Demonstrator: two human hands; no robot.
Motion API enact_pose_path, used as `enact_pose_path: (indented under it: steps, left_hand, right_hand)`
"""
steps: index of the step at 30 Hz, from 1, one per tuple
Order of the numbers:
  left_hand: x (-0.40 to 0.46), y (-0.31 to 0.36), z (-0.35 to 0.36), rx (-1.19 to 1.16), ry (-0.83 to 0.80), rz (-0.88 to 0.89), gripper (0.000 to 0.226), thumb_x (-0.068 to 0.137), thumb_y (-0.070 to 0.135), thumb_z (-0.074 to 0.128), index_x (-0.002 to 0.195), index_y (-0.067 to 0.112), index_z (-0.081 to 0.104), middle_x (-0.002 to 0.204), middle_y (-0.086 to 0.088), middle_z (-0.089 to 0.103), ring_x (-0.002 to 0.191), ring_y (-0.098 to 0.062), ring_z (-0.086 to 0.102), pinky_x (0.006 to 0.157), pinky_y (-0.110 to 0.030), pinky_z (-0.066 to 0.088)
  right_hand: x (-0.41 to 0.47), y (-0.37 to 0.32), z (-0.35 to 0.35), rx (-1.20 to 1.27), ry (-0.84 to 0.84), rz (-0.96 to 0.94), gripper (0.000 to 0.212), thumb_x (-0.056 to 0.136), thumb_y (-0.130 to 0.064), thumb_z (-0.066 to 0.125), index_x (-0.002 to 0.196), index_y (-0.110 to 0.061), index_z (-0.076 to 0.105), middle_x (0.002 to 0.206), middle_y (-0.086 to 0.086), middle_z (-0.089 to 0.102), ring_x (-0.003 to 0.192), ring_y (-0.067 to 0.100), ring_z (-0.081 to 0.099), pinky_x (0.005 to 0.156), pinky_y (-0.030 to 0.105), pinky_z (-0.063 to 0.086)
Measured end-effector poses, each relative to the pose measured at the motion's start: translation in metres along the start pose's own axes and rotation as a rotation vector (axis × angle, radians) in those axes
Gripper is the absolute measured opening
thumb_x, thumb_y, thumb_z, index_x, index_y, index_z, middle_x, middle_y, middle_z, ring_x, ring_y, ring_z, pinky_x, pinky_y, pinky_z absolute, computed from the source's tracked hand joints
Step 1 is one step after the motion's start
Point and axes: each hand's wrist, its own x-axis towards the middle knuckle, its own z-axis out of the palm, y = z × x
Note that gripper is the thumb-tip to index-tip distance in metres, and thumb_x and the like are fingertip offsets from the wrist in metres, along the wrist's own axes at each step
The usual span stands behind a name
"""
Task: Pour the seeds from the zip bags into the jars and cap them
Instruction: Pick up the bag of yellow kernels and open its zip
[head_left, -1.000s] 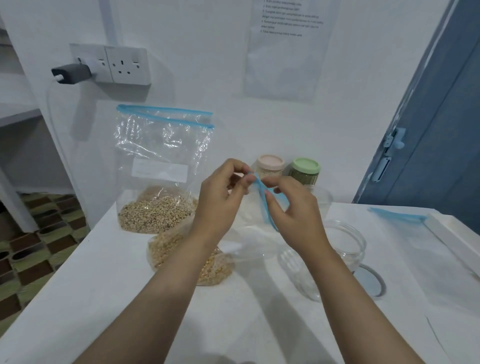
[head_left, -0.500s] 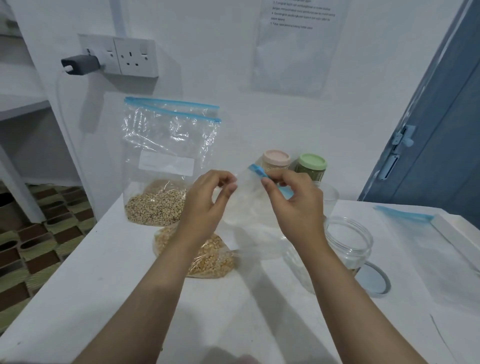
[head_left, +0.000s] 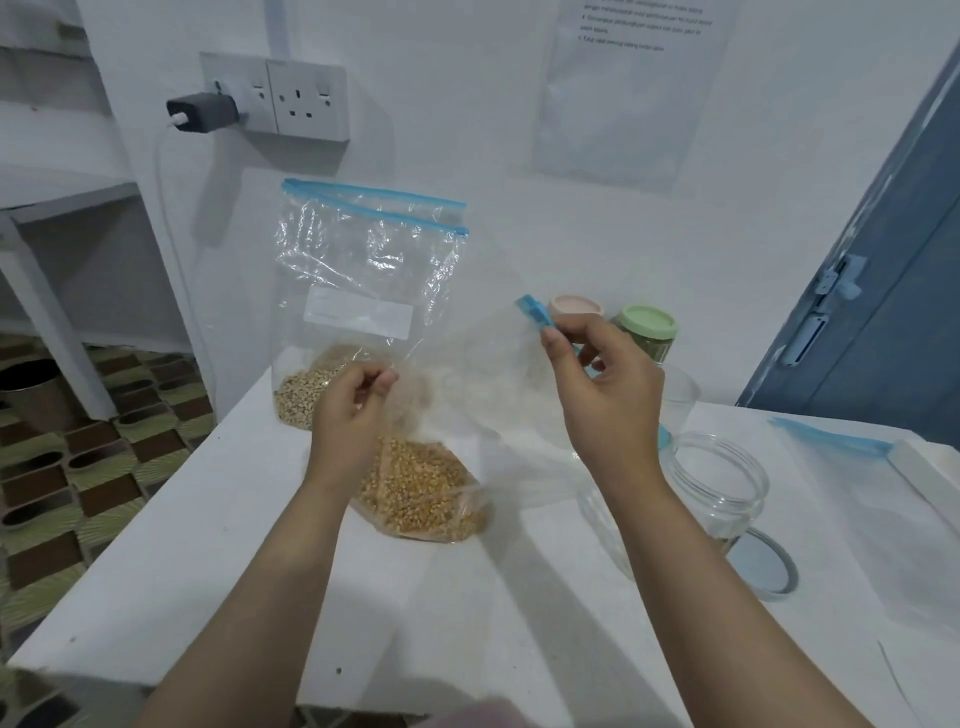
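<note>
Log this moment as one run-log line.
left hand: pinches zip bag | right hand: pinches blue zip strip | jar: open, empty

Both forearms are bare from the lower edge of the view up to the wrists, with no sleeve reaching into sight. The left hand (head_left: 349, 415) and the right hand (head_left: 605, 387) wear no gloves, rings, watch or bracelet. The fingernails that show are short and unpainted. A blurred pale pink patch of cloth (head_left: 480, 714) sits at the bottom edge between the arms.
</note>
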Motion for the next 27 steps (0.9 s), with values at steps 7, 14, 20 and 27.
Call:
enact_pose_path:
  steps: [7, 14, 20, 27]
  left_hand:
    - [0.024, 0.034, -0.008, -0.14, 0.063, 0.042, 0.013, 0.099, 0.019, 0.06, 0.09, 0.028, 0.064, 0.09, 0.011, 0.064, 0.088, -0.003, 0.056, 0.08, -0.011, 0.044]
    - [0.04, 0.06, -0.002, -0.067, -0.05, 0.217, 0.016, 0.098, 0.016, 0.061, 0.088, 0.028, 0.064, 0.088, 0.019, 0.062, 0.085, -0.002, 0.055, 0.077, -0.012, 0.042]
    - [0.04, 0.055, 0.001, 0.011, -0.08, 0.276, 0.022, 0.099, 0.014, 0.059, 0.089, 0.033, 0.064, 0.091, 0.022, 0.062, 0.092, -0.002, 0.057, 0.081, -0.016, 0.043]
    - [0.022, 0.022, -0.003, 0.153, -0.075, 0.263, 0.008, 0.101, 0.04, 0.052, 0.098, 0.043, 0.059, 0.099, 0.024, 0.062, 0.098, 0.006, 0.053, 0.084, -0.009, 0.039]
  right_hand:
    - [0.003, -0.019, -0.009, 0.071, 0.05, -0.014, 0.005, 0.094, -0.02, 0.067, 0.092, -0.024, 0.07, 0.083, -0.015, 0.067, 0.078, 0.009, 0.057, 0.073, 0.013, 0.041]
    - [0.023, -0.032, -0.025, 0.096, 0.132, -0.031, 0.007, 0.096, -0.016, 0.065, 0.091, -0.018, 0.069, 0.083, -0.01, 0.067, 0.076, 0.008, 0.056, 0.07, 0.014, 0.041]
    - [0.034, -0.033, -0.023, 0.105, 0.141, 0.012, 0.008, 0.096, -0.018, 0.064, 0.091, -0.019, 0.069, 0.082, -0.011, 0.067, 0.076, 0.006, 0.058, 0.07, 0.018, 0.045]
    - [0.018, -0.025, -0.022, 0.093, 0.13, 0.048, 0.008, 0.096, -0.016, 0.064, 0.092, -0.02, 0.069, 0.083, -0.009, 0.068, 0.079, 0.002, 0.06, 0.072, 0.019, 0.047]
